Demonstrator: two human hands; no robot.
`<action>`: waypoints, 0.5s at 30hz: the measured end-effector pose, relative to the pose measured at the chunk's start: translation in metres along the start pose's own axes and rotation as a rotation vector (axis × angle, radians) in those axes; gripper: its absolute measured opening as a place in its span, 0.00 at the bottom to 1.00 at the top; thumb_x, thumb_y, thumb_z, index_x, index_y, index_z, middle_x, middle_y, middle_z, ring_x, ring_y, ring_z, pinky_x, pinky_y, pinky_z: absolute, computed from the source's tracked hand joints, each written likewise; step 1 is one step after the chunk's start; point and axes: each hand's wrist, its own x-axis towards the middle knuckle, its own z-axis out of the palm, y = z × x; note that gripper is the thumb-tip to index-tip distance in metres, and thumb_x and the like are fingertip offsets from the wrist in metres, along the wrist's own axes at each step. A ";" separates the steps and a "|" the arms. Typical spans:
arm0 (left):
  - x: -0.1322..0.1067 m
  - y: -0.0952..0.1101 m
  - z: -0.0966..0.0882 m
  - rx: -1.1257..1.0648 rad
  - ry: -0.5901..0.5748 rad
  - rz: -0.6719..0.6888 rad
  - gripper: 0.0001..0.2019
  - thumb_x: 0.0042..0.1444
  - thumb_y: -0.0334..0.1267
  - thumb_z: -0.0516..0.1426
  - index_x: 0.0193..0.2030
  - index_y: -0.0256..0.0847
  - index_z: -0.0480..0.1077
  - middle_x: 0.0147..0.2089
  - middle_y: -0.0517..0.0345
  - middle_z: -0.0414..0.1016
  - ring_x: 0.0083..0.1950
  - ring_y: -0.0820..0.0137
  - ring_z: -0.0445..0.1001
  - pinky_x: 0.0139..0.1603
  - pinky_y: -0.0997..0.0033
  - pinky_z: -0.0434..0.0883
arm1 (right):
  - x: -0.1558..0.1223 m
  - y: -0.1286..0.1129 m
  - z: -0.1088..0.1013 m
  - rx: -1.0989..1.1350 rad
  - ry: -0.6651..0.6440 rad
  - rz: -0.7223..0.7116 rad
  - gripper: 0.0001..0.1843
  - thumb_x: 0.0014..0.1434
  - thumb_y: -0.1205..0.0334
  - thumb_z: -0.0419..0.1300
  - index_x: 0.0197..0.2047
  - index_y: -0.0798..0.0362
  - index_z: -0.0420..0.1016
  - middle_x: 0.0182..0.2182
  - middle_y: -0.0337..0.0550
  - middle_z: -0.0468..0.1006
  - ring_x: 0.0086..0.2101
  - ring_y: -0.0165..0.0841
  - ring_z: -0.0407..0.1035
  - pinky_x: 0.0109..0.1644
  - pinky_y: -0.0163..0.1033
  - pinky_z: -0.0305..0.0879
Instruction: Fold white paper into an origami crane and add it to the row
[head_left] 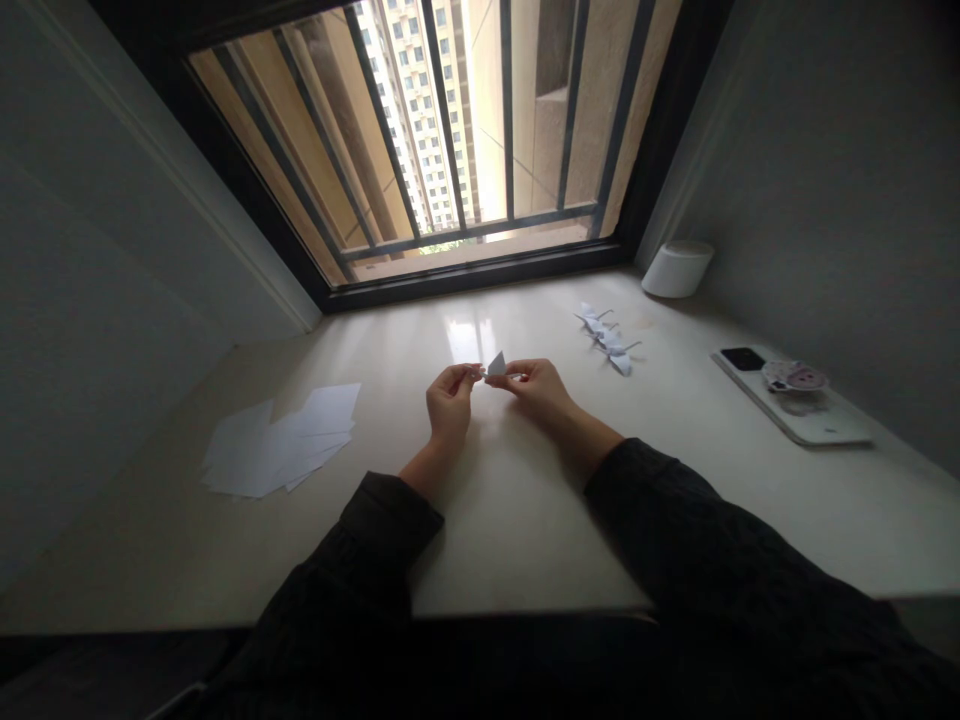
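Observation:
A small folded piece of white paper [496,366] is held just above the pale tabletop [510,500], in the middle of the view. My left hand [450,402] pinches its left end with thumb and fingers closed. My right hand [538,388] pinches its right end the same way. Both forearms wear dark sleeves and reach in from the bottom edge.
A loose pile of white paper sheets [281,442] lies at the left. Several folded paper figures [609,340] sit at the back right. A white phone [795,395] with a round charm lies at the right, a white cylinder [677,268] near the barred window [465,130].

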 end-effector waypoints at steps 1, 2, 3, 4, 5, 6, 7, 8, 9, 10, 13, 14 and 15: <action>0.000 0.000 0.000 0.000 -0.001 0.002 0.09 0.51 0.42 0.60 0.33 0.39 0.74 0.38 0.51 0.79 0.40 0.67 0.76 0.40 0.67 0.71 | -0.001 -0.001 0.000 -0.008 0.000 0.002 0.20 0.46 0.45 0.64 0.31 0.55 0.81 0.26 0.43 0.79 0.24 0.30 0.66 0.28 0.35 0.57; -0.001 0.000 0.001 0.000 -0.002 0.005 0.09 0.51 0.42 0.60 0.33 0.39 0.74 0.38 0.51 0.79 0.40 0.67 0.76 0.40 0.67 0.70 | -0.001 -0.002 0.001 -0.016 -0.002 0.008 0.20 0.46 0.45 0.64 0.31 0.55 0.81 0.25 0.43 0.79 0.23 0.30 0.65 0.27 0.35 0.56; -0.001 0.000 0.001 0.000 -0.003 0.008 0.09 0.51 0.42 0.60 0.33 0.39 0.74 0.38 0.51 0.79 0.40 0.67 0.76 0.40 0.67 0.70 | -0.002 -0.003 0.001 -0.022 -0.002 0.015 0.20 0.46 0.45 0.64 0.31 0.55 0.81 0.25 0.43 0.79 0.22 0.29 0.64 0.26 0.35 0.56; -0.002 0.001 0.001 0.001 -0.004 0.013 0.09 0.51 0.42 0.60 0.33 0.39 0.74 0.39 0.51 0.79 0.40 0.67 0.76 0.40 0.67 0.70 | -0.002 -0.004 0.002 -0.026 -0.001 0.018 0.20 0.46 0.45 0.64 0.30 0.55 0.81 0.24 0.43 0.79 0.21 0.29 0.64 0.26 0.35 0.55; -0.002 0.001 0.001 0.004 -0.007 0.017 0.09 0.51 0.42 0.60 0.33 0.39 0.74 0.39 0.51 0.79 0.41 0.67 0.76 0.40 0.67 0.70 | -0.003 -0.004 0.002 -0.027 0.000 0.017 0.20 0.46 0.45 0.64 0.30 0.55 0.81 0.24 0.43 0.79 0.21 0.28 0.63 0.26 0.35 0.55; -0.002 0.001 0.000 0.006 -0.009 0.022 0.09 0.51 0.43 0.60 0.33 0.39 0.75 0.39 0.51 0.79 0.41 0.67 0.76 0.40 0.67 0.70 | -0.003 -0.005 0.002 -0.024 -0.002 0.010 0.20 0.46 0.45 0.64 0.30 0.55 0.81 0.24 0.43 0.79 0.21 0.29 0.64 0.26 0.35 0.55; -0.001 0.002 0.000 0.008 -0.013 0.024 0.09 0.51 0.43 0.60 0.34 0.39 0.75 0.39 0.52 0.79 0.40 0.67 0.76 0.40 0.67 0.70 | -0.003 -0.004 0.002 -0.018 -0.005 0.002 0.20 0.46 0.45 0.64 0.30 0.55 0.81 0.24 0.43 0.79 0.22 0.29 0.64 0.27 0.35 0.56; -0.001 0.002 0.000 0.008 -0.018 0.024 0.10 0.51 0.43 0.60 0.34 0.39 0.75 0.39 0.52 0.79 0.40 0.67 0.76 0.40 0.68 0.70 | -0.003 -0.004 0.002 -0.010 -0.007 -0.005 0.20 0.46 0.45 0.64 0.29 0.55 0.81 0.24 0.43 0.79 0.22 0.29 0.64 0.27 0.35 0.56; -0.001 0.002 -0.001 0.007 -0.021 0.022 0.10 0.51 0.43 0.60 0.35 0.39 0.75 0.39 0.52 0.79 0.40 0.67 0.76 0.40 0.68 0.70 | -0.002 -0.003 0.002 -0.003 -0.009 -0.009 0.20 0.46 0.45 0.65 0.29 0.55 0.81 0.24 0.43 0.79 0.22 0.30 0.65 0.28 0.35 0.56; 0.000 0.003 -0.001 0.005 -0.023 0.017 0.10 0.51 0.43 0.60 0.35 0.40 0.76 0.39 0.52 0.79 0.40 0.68 0.76 0.40 0.68 0.70 | -0.002 -0.003 0.002 0.003 -0.013 -0.010 0.19 0.46 0.45 0.65 0.29 0.55 0.81 0.24 0.43 0.79 0.22 0.30 0.65 0.28 0.35 0.56; 0.001 0.004 -0.003 -0.008 -0.013 -0.007 0.10 0.50 0.43 0.60 0.36 0.40 0.76 0.38 0.52 0.79 0.39 0.68 0.76 0.39 0.69 0.70 | -0.002 -0.002 0.001 0.010 -0.028 -0.019 0.20 0.46 0.45 0.65 0.29 0.55 0.81 0.24 0.44 0.79 0.23 0.30 0.65 0.28 0.36 0.57; 0.001 0.005 -0.003 -0.013 -0.005 -0.017 0.10 0.50 0.43 0.60 0.35 0.39 0.76 0.38 0.52 0.79 0.39 0.68 0.76 0.38 0.69 0.70 | -0.002 -0.003 0.000 0.010 -0.036 -0.023 0.20 0.46 0.45 0.64 0.29 0.55 0.81 0.24 0.44 0.79 0.23 0.30 0.65 0.28 0.36 0.57; 0.001 0.005 -0.003 -0.017 0.000 -0.029 0.11 0.50 0.44 0.61 0.35 0.39 0.76 0.37 0.52 0.80 0.39 0.68 0.76 0.38 0.69 0.69 | -0.002 -0.003 0.000 0.008 -0.043 -0.025 0.20 0.46 0.44 0.65 0.29 0.55 0.81 0.24 0.44 0.79 0.23 0.29 0.65 0.28 0.36 0.57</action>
